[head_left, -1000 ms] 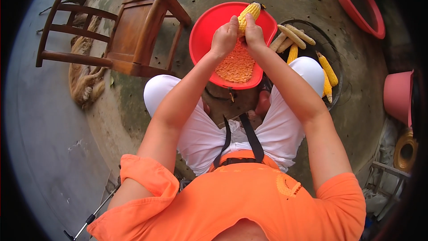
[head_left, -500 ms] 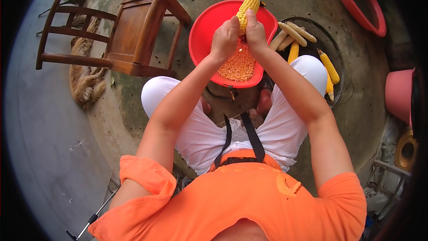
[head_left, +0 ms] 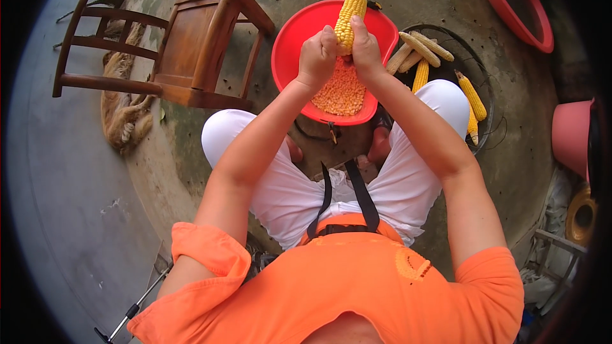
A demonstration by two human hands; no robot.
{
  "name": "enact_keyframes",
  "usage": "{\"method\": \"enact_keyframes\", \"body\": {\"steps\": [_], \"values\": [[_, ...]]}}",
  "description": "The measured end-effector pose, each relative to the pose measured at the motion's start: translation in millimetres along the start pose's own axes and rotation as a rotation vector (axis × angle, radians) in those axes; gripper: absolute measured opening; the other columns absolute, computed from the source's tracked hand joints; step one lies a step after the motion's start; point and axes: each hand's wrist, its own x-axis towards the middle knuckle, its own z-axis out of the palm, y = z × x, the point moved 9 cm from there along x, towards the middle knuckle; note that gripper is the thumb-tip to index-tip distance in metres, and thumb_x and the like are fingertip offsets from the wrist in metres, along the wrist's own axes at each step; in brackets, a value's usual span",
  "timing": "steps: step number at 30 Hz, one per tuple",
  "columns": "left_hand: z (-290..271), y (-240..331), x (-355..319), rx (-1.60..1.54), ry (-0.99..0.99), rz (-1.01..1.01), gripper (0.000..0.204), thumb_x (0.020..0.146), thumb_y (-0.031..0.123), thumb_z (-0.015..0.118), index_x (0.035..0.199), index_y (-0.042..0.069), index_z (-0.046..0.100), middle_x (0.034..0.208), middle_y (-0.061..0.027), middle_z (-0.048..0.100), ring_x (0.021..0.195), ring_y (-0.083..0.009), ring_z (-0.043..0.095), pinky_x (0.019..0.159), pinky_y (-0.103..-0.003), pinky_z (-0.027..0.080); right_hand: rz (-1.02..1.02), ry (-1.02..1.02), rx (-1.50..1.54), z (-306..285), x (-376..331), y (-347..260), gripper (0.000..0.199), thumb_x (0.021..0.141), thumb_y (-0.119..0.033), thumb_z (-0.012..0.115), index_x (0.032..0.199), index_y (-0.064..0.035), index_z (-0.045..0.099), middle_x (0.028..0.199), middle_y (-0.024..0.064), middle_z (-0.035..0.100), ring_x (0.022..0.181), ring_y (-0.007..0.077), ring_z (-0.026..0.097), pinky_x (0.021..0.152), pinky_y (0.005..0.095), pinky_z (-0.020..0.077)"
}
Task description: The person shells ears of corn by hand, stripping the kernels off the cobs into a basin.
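Note:
A yellow ear of corn (head_left: 351,15) points away from me above a red basin (head_left: 290,30). My left hand (head_left: 318,55) grips its near end from the left, thumb up along the kernels. From the other side my right hand (head_left: 366,50) closes round the same ear, its thumb pressed against the cob. The fingers beneath are partly hidden. Loose orange-yellow kernels (head_left: 340,94) lie heaped in the near part of the basin.
Right of the basin, a dark round tray (head_left: 486,83) holds bare cobs (head_left: 421,48) and full ears (head_left: 470,94). A wooden chair (head_left: 197,38) stands at left, with a brown dog (head_left: 121,118) lying behind it. Red (head_left: 545,32) and pink tubs (head_left: 569,134) are at far right.
The ear has turned a little more upright and shifted slightly left, with both hands still around it. The rest of the scene looks much the same.

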Motion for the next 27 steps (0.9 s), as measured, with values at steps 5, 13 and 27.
{"method": "enact_keyframes", "body": {"steps": [5, 13, 27], "values": [[-9, 2, 1, -0.033, 0.075, 0.060, 0.048, 0.094, 0.034, 0.032, 0.068, -0.002, 0.051, 0.058, -0.0135, 0.053, 0.051, -0.0231, 0.051, 0.050, -0.033, 0.041, 0.130, -0.070, 0.072, 4, -3, 9, 0.046, 0.087, -0.051, 0.036, 0.076, -0.0093, 0.053, 0.060, 0.0010, 0.050, 0.047, 0.0102, 0.047, 0.041, 0.0231, 0.0379], [5, -5, 0, -0.323, -0.170, -0.259, 0.049, 0.094, 0.039, 0.033, 0.069, 0.002, 0.053, 0.060, 0.0009, 0.050, 0.053, -0.0063, 0.045, 0.046, -0.023, 0.037, -0.255, -0.160, -0.116, 15, -10, -29, 0.049, 0.087, -0.052, 0.035, 0.082, -0.0070, 0.054, 0.061, 0.0014, 0.052, 0.048, 0.0095, 0.049, 0.039, 0.0217, 0.0377], [-1, -4, 7, -0.431, -0.123, -0.197, 0.045, 0.094, 0.038, 0.034, 0.076, 0.002, 0.053, 0.066, 0.0000, 0.053, 0.057, -0.0067, 0.047, 0.052, -0.023, 0.040, -0.209, -0.270, -0.127, 27, -16, -27, 0.048, 0.089, -0.048, 0.034, 0.082, -0.0040, 0.053, 0.063, 0.0019, 0.052, 0.049, 0.0093, 0.047, 0.042, 0.0223, 0.0382]]}}
